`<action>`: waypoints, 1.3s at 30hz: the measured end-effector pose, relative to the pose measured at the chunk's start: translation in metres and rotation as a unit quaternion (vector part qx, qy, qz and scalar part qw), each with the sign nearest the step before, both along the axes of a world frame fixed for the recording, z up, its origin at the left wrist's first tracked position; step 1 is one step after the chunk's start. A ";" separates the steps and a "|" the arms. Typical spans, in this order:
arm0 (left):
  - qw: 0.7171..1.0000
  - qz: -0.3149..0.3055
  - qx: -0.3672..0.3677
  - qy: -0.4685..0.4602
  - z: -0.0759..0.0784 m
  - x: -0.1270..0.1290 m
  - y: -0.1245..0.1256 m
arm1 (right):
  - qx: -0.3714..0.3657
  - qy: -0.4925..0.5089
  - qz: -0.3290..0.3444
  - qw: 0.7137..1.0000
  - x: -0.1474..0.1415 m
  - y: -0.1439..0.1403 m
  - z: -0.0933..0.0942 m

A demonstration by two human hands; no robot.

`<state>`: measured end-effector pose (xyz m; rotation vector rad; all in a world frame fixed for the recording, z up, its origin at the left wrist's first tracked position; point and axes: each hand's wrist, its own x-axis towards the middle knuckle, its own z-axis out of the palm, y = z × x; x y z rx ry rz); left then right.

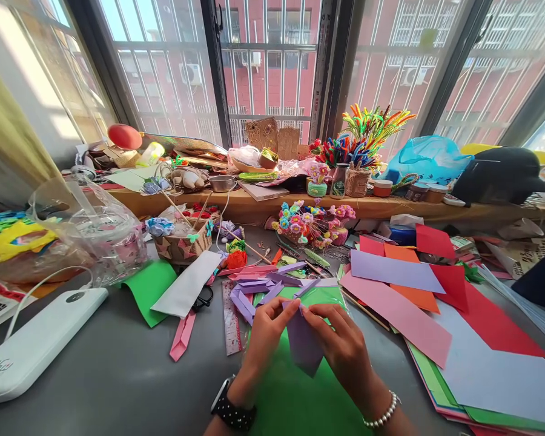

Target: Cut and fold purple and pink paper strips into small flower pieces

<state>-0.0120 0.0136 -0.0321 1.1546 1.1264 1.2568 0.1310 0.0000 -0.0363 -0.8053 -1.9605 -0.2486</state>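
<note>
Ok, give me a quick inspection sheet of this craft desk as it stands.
Surface: grey table, largely covered.
Job's things: purple paper piece pinched between left hand and right hand, above a green sheet.
Clutter: folded purple strips, ruler, coloured paper stack, flower basket, plastic bag.
Hands: both closed on the paper; watch on left wrist, bead bracelet on right.
Cables: white cable from the white power bank.
Surroundings: crowded windowsill, barred windows, red building outside.

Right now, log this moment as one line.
left hand: pinching purple paper | right hand: pinching same piece | under: green sheet | table
</note>
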 end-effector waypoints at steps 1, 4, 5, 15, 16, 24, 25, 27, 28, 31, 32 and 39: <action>1.000 -0.001 0.002 0.002 0.000 0.000 0.000 | -0.004 0.002 0.000 1.000 0.000 0.000 0.000; 1.000 0.004 0.012 0.008 0.001 0.001 0.000 | -0.043 0.016 0.005 0.999 0.001 -0.001 0.003; 1.000 0.006 0.015 0.009 0.002 0.001 0.000 | -0.061 0.024 0.011 0.998 0.001 -0.001 0.005; 0.998 -0.014 0.024 0.053 0.010 0.002 -0.002 | -0.387 0.283 0.062 0.876 0.004 0.003 0.021; 0.998 -0.016 0.025 0.057 0.010 0.002 -0.002 | -0.423 0.300 0.064 0.853 0.005 0.004 0.020; 0.996 -0.038 0.030 0.080 0.009 0.003 -0.001 | -0.572 0.294 0.096 0.760 0.012 0.010 0.019; 0.996 -0.040 0.028 0.080 0.009 0.003 -0.001 | -0.578 0.289 0.097 0.757 0.013 0.010 0.019; 0.996 -0.048 0.019 0.075 0.010 0.003 -0.001 | -0.590 0.278 0.097 0.752 0.014 0.009 0.020; 0.996 -0.053 0.013 0.072 0.011 0.003 -0.001 | -0.594 0.274 0.096 0.750 0.015 0.009 0.021; 0.996 -0.067 -0.008 0.061 0.011 0.003 -0.001 | -0.601 0.266 0.096 0.747 0.016 0.009 0.022; 0.996 -0.071 -0.017 0.059 0.011 0.003 -0.001 | -0.603 0.264 0.096 0.747 0.016 0.009 0.022; 0.995 -0.079 -0.037 0.050 0.006 0.002 0.002 | -0.604 0.259 0.095 0.748 0.017 0.009 0.021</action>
